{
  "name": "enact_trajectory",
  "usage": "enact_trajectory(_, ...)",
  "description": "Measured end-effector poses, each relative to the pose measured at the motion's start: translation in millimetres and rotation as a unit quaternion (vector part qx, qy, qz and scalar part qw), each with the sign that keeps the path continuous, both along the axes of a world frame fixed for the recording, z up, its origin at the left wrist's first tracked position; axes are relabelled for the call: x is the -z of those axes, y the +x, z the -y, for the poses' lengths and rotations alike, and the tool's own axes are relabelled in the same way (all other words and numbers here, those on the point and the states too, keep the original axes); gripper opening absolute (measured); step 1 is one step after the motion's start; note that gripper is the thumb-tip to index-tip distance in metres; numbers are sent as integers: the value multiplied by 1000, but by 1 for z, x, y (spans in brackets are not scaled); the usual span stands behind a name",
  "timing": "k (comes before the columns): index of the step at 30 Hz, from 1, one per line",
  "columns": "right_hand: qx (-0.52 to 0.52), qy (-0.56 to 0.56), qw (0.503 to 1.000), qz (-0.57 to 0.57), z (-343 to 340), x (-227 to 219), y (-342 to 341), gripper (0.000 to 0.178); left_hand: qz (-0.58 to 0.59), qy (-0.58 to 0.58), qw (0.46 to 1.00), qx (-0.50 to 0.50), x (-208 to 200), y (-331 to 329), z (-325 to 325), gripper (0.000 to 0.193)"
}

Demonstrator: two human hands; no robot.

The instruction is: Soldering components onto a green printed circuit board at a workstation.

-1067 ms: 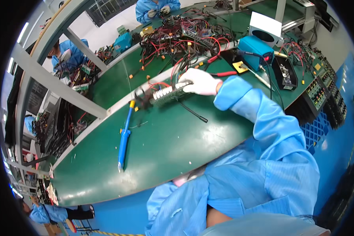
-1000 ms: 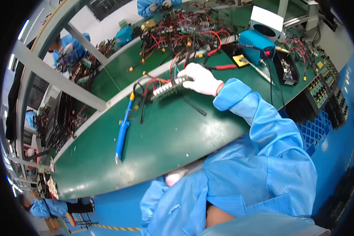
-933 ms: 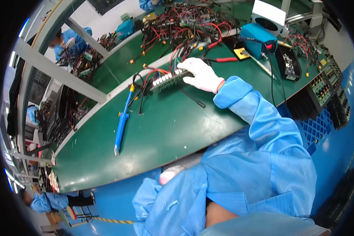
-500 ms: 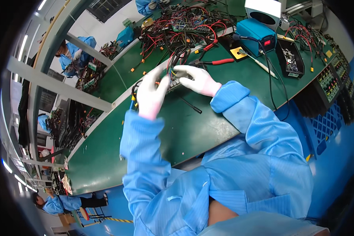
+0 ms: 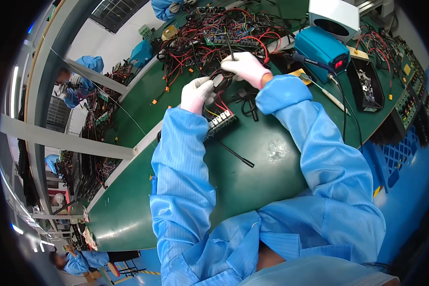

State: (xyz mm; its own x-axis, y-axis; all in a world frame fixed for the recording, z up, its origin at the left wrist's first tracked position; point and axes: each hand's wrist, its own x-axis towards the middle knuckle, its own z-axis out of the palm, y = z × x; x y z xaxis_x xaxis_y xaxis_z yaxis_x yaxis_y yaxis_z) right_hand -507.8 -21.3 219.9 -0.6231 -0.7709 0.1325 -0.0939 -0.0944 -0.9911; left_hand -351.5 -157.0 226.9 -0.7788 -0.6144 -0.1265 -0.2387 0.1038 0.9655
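Observation:
White gloves cover both hands. My left hand [image 5: 196,96] is closed, with fingertips pinched at the left side of a dark cable bundle [image 5: 220,80]. At the bundle's upper right, my right hand [image 5: 247,68] closes its fingers round the black cables. Just below the hands, a small circuit board [image 5: 221,122] with a row of pale blocks lies on the green bench, partly hidden by my left sleeve. Red and yellow wires rise from it toward the bundle. Looped black cable [image 5: 248,106] rests beside the board. A thin black rod-like piece [image 5: 238,156] lies nearer to me.
Beyond my hands sprawls a heap of wired boards [image 5: 229,31]. To the right stand a blue soldering station [image 5: 321,52], a pale-handled soldering iron [image 5: 328,95] and a black tray [image 5: 374,105] holding a board. A metal frame [image 5: 66,140] crosses the left; several people work beyond.
Both hands have moved away from the board, which now shows more fully. My right hand has risen toward the wire heap, and dark cables are now gathered between my hands.

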Motion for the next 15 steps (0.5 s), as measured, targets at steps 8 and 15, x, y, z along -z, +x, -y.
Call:
enact_trajectory(8, 24, -147, 977, 154, 7, 23, -13, 40, -110, 61, 987, -102, -20, 41, -2, 33)
enact_trajectory(15, -73, -2, 931, -356, -45, 28, 63, 47, -308, 170, 935, -51, -57, 124, -34, 24)
